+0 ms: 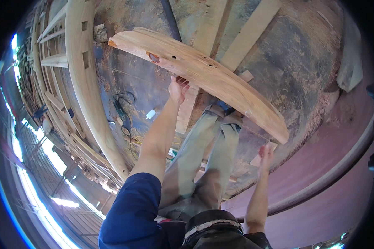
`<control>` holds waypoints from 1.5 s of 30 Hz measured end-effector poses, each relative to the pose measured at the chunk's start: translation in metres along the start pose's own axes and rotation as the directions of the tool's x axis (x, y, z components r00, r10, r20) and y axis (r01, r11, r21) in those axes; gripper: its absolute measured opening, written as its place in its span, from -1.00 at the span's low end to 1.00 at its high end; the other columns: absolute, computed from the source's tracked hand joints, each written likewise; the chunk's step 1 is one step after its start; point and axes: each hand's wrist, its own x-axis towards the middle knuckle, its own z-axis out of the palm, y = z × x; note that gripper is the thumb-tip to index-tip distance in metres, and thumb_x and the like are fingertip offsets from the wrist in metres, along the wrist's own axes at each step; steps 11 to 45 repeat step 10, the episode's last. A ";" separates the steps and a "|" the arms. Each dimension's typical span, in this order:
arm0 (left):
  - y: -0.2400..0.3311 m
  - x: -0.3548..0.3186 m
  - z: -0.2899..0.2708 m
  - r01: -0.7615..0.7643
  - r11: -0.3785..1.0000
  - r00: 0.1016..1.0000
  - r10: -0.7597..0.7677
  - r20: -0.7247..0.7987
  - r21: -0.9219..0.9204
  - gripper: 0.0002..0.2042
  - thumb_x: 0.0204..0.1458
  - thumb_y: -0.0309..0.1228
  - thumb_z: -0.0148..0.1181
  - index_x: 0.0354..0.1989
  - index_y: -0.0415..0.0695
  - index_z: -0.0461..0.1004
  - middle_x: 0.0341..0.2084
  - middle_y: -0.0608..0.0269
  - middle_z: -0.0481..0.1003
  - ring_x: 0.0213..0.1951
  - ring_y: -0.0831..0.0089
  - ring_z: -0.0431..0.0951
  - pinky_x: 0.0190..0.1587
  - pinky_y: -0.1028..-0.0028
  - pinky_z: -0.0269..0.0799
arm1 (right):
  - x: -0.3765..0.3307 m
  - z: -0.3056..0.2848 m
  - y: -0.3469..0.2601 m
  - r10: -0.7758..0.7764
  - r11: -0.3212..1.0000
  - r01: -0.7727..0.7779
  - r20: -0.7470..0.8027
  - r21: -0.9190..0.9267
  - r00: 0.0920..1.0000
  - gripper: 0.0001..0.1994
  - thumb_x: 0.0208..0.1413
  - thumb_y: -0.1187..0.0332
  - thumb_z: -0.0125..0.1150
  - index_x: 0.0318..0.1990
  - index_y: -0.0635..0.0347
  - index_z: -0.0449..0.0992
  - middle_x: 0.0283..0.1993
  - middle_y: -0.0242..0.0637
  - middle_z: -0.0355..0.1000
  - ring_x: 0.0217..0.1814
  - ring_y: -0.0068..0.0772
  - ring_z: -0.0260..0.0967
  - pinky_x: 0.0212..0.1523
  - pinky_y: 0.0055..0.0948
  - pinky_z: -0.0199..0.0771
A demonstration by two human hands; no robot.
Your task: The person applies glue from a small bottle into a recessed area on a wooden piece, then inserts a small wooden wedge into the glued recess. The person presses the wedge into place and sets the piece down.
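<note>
A long, thick wooden beam (pixel 203 74) with a curved outline lies slantwise ahead of my feet, from upper left to lower right. Small dark holes and a reddish-brown knot mark its surface. My left hand (pixel 178 89) is at its near edge, left of the middle, fingers stretched out and partly in shadow by the wood; whether they touch it I cannot tell. Just below the beam's right end is my right hand (pixel 266 157), apart from it. Its fingers are small and blurred, with a pale wood piece (pixel 272 146) right beside them.
Flat boards (pixel 253 31) lie beyond the beam. To the left stands a long curved timber (pixel 85 79) with square mortises, with more timber stacked behind. A corded power tool (pixel 119 108) and a white bottle-like object (pixel 151 114) are on the dusty floor. A hose or pipe (pixel 320 189) curves at right.
</note>
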 end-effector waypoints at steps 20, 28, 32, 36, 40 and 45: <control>0.040 0.091 -0.004 -0.224 0.882 0.961 0.271 0.058 -0.415 -0.43 0.42 0.14 0.00 0.39 0.01 0.38 0.26 0.16 0.52 0.21 0.14 0.55 0.27 0.01 0.48 | 0.260 0.111 -0.126 -0.136 0.672 0.303 0.290 -0.676 0.947 -0.41 0.44 -0.08 0.18 0.22 0.36 0.61 0.14 0.00 0.63 0.21 -0.14 0.56 0.27 -0.24 0.47; 0.040 0.091 -0.004 -0.224 0.882 0.961 0.271 0.058 -0.415 -0.43 0.42 0.14 0.00 0.39 0.01 0.38 0.26 0.16 0.52 0.21 0.14 0.55 0.27 0.01 0.48 | 0.260 0.111 -0.126 -0.136 0.672 0.303 0.290 -0.676 0.947 -0.41 0.44 -0.08 0.18 0.22 0.36 0.61 0.14 0.00 0.63 0.21 -0.14 0.56 0.27 -0.24 0.47; 0.040 0.091 -0.004 -0.224 0.882 0.961 0.271 0.058 -0.415 -0.43 0.42 0.14 0.00 0.39 0.01 0.38 0.26 0.16 0.52 0.21 0.14 0.55 0.27 0.01 0.48 | 0.260 0.111 -0.126 -0.136 0.672 0.303 0.290 -0.676 0.947 -0.41 0.44 -0.08 0.18 0.22 0.36 0.61 0.14 0.00 0.63 0.21 -0.14 0.56 0.27 -0.24 0.47; 0.040 0.091 -0.004 -0.224 0.882 0.961 0.271 0.058 -0.415 -0.43 0.42 0.14 0.00 0.39 0.01 0.38 0.26 0.16 0.52 0.21 0.14 0.55 0.27 0.01 0.48 | 0.260 0.111 -0.126 -0.136 0.672 0.303 0.290 -0.676 0.947 -0.41 0.44 -0.08 0.18 0.22 0.36 0.61 0.14 0.00 0.63 0.21 -0.14 0.56 0.27 -0.24 0.47; 0.040 0.091 -0.004 -0.224 0.882 0.961 0.271 0.058 -0.415 -0.43 0.42 0.14 0.00 0.39 0.01 0.38 0.26 0.16 0.52 0.21 0.14 0.55 0.27 0.01 0.48 | 0.260 0.111 -0.126 -0.136 0.672 0.303 0.290 -0.676 0.947 -0.41 0.44 -0.08 0.18 0.22 0.36 0.61 0.14 0.00 0.63 0.21 -0.14 0.56 0.27 -0.24 0.47; 0.040 0.091 -0.004 -0.224 0.882 0.961 0.271 0.058 -0.415 -0.43 0.42 0.14 0.00 0.39 0.01 0.38 0.26 0.16 0.52 0.21 0.14 0.55 0.27 0.01 0.48 | 0.260 0.111 -0.126 -0.136 0.672 0.303 0.290 -0.676 0.947 -0.41 0.44 -0.08 0.18 0.22 0.36 0.61 0.14 0.00 0.63 0.21 -0.14 0.56 0.27 -0.24 0.47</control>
